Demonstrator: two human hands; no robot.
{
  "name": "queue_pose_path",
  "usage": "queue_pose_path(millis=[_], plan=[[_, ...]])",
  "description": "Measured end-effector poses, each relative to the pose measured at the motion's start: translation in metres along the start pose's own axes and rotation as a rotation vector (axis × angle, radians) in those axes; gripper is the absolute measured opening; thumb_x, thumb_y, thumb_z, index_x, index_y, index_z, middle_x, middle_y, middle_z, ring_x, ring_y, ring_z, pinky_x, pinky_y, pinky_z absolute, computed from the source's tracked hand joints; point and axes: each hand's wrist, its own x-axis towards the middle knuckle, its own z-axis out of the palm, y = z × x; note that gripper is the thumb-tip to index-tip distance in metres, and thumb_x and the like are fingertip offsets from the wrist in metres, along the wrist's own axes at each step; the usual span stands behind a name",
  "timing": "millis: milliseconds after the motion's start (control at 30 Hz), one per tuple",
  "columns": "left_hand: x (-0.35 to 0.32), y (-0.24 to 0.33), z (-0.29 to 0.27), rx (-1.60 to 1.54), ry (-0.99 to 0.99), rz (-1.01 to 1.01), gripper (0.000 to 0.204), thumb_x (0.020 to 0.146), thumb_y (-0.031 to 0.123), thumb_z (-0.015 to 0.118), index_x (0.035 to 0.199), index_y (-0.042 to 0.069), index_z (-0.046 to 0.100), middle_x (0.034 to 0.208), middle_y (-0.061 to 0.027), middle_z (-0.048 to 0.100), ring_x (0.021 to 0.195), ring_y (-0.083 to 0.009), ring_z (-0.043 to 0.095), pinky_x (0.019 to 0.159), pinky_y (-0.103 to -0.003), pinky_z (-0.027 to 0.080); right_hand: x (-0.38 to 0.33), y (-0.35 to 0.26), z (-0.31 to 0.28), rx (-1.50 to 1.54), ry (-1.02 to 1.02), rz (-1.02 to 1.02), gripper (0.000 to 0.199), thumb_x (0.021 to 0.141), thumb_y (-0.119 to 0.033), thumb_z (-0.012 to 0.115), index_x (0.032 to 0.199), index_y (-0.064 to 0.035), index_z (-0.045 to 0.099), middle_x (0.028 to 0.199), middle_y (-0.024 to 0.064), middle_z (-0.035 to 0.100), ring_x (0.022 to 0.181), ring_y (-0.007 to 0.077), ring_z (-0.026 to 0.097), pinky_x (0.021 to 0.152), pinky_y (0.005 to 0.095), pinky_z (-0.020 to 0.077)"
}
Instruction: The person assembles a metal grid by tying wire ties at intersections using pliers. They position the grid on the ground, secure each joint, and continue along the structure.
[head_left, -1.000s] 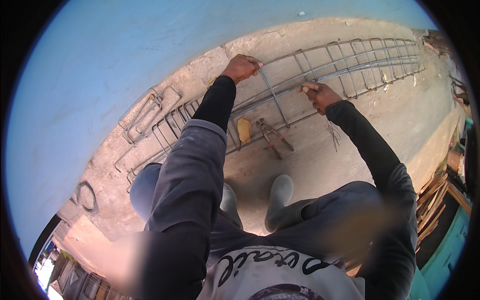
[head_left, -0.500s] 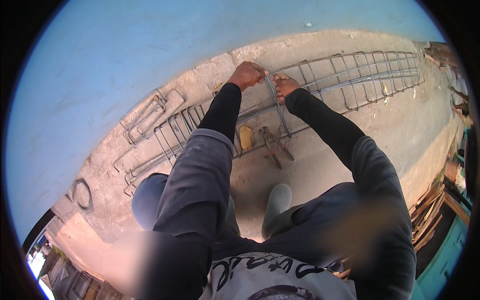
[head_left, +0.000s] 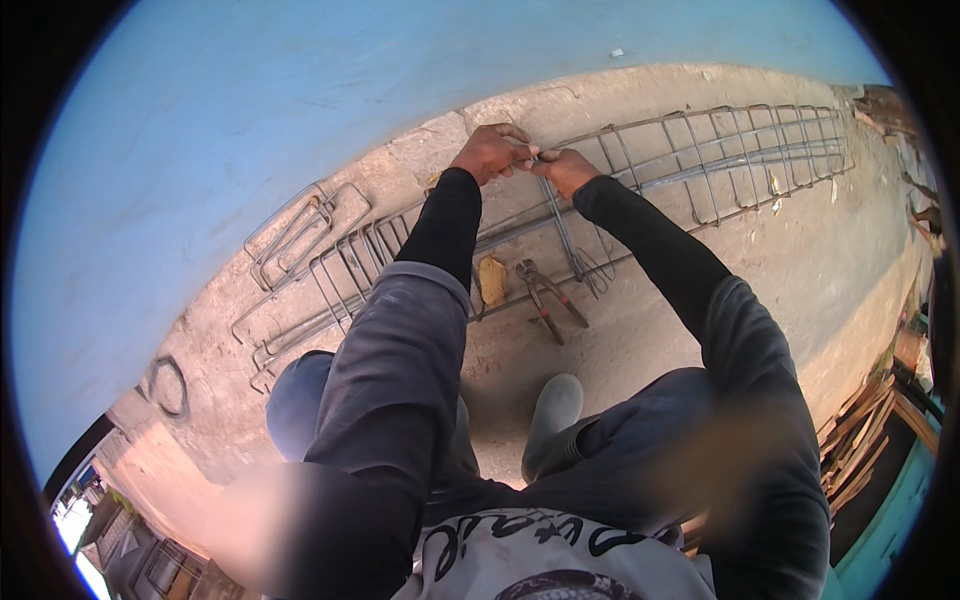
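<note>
The left hand (head_left: 487, 156) pinches the far end of a stirrup (head_left: 561, 222); the right hand (head_left: 567, 171) meets it, grip unclear. Pliers (head_left: 537, 285) lie nearer.

The head camera looks steeply down through a wide fisheye lens, close above the shirt (head_left: 560, 550). It faces the left hand (head_left: 490, 155) and right hand (head_left: 568, 173), farther off, with a blue wall (head_left: 450, 50) curving across the top.
</note>
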Motion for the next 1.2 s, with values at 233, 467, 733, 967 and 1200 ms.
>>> queue_pose_path(millis=[233,467,733,967,1200], plan=[[0.01,-0.004,0.004,-0.167,0.042,-0.037,0.023,0.088,0.024,0.076,0.105,0.009,0.069,0.079,-0.0017,0.067,0.067,-0.0104,0.061,0.053,-0.025,0.043,-0.003,-0.002,0.003,-0.141,0.064,-0.02,0.067,0.091,-0.05,0.064,0.122,0.0091,0.062,0.095,0.025,0.069,0.094,0.0329,0.067,0.084,0.0396,0.0499],[0.03,-0.018,0.016,-0.424,0.233,0.121,0.019,0.094,0.02,0.067,0.09,0.001,0.069,0.082,-0.004,0.07,0.073,-0.012,0.061,0.067,-0.026,0.051,-0.002,0.003,0.003,-0.243,0.092,-0.149,0.067,0.093,-0.055,0.059,0.121,0.0056,0.065,0.096,0.0271,0.07,0.098,0.0343,0.067,0.086,0.0414,0.05],[0.014,-0.022,0.029,-0.249,0.483,0.269,0.019,0.093,0.016,0.063,0.084,0.0,0.07,0.078,-0.0062,0.07,0.067,-0.0138,0.058,0.066,-0.031,0.048,-0.005,-0.008,0.007,-0.448,0.121,-0.121,0.042,0.097,-0.051,0.053,0.107,-0.0154,0.074,0.097,0.0157,0.07,0.095,0.0353,0.065,0.084,0.0441,0.0515],[-0.025,-0.035,0.096,-0.735,0.668,0.392,0.016,0.096,0.011,0.062,0.095,-0.004,0.067,0.076,-0.0039,0.065,0.065,-0.0102,0.054,0.061,-0.027,0.043,-0.009,0.001,0.002,-0.526,0.147,-0.257,0.042,0.1,-0.049,0.047,0.112,-0.0178,0.072,0.102,0.0142,0.07,0.099,0.0336,0.066,0.086,0.0437,0.0516],[-0.017,-0.037,0.128,-1.195,0.808,0.295,0.013,0.098,0.012,0.06,0.096,0.001,0.065,0.08,-0.0029,0.062,0.068,-0.0111,0.053,0.062,-0.028,0.043,0.003,0.007,0.0,-0.475,0.174,-0.23,0.046,0.093,-0.054,0.057,0.103,-0.0128,0.074,0.097,0.0201,0.068,0.097,0.0374,0.065,0.083,0.0446,0.0501]])
